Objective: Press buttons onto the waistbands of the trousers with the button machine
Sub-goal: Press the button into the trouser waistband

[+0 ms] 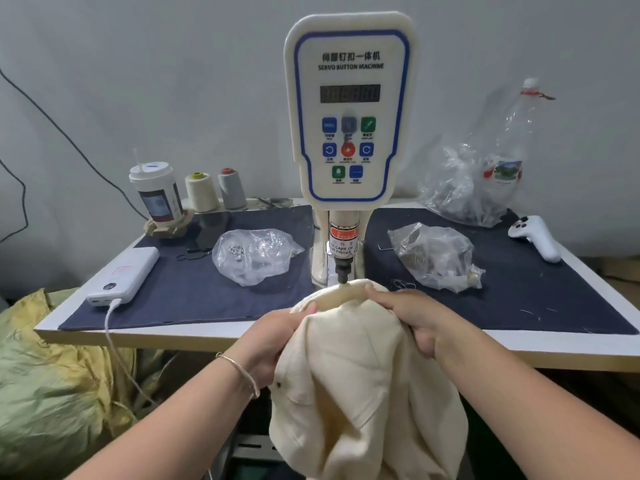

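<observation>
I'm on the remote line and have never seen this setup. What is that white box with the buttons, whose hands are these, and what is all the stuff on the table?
This is one view, from a camera on the worker's head, looking down at their own hands. The white box is the button machine; its punch points down just above the cloth. The left hand and right hand both grip cream trousers, holding the waistband under the punch. On the table lies a dark mat. Left of the machine: a bag of metal buttons, a power bank, a cup and two thread cones. Right: two more plastic bags, a bottle and a white controller.
</observation>
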A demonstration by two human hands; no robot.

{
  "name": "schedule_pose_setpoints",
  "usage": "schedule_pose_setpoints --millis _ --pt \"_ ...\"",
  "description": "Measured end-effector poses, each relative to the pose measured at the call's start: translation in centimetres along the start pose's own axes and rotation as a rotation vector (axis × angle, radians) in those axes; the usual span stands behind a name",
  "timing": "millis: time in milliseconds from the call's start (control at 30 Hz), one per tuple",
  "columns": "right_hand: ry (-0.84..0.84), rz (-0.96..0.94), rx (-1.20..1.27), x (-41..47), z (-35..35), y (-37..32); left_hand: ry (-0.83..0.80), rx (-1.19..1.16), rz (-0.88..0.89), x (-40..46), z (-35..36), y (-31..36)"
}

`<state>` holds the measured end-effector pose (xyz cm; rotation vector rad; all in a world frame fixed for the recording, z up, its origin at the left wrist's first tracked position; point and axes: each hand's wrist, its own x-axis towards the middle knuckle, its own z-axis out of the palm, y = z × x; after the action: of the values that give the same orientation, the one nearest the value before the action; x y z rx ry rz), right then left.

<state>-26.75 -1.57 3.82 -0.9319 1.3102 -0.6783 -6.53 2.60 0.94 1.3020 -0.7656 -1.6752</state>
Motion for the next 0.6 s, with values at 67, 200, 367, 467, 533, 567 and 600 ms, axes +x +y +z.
schedule_pose_setpoints --millis 67,200,367,467,533,567,600 --pt "0.023 -0.02 -0.016 0.9 0.4 -0.3 0.085 0.075 0.012 0.6 0.1 0.5" --pt "0.038 -0.067 -0.022 1.8 0.7 -0.5 0.192 0.237 0.017 1.6 0.4 1.1" --pt "-0.011 -0.351 0.049 1.9 0.2 -0.3 0.015 0.135 0.305 1.6 0.0 1.7" --pt "0.123 -0.369 -0.073 2.8 0.3 -0.9 0.138 0.338 0.362 2.6 0.2 2.5" --pt "0.247 -0.372 -0.282 3.7 0.4 -0.8 0.229 0.531 0.377 3.3 0.1 2.7" --pt "0.278 -0.376 -0.353 4.2 0.3 -0.6 0.257 0.609 0.39 3.6 -0.1 2.7" --pt "0.296 -0.386 -0.395 4.7 0.2 -0.2 0.271 0.676 0.406 3.9 -0.2 2.7"
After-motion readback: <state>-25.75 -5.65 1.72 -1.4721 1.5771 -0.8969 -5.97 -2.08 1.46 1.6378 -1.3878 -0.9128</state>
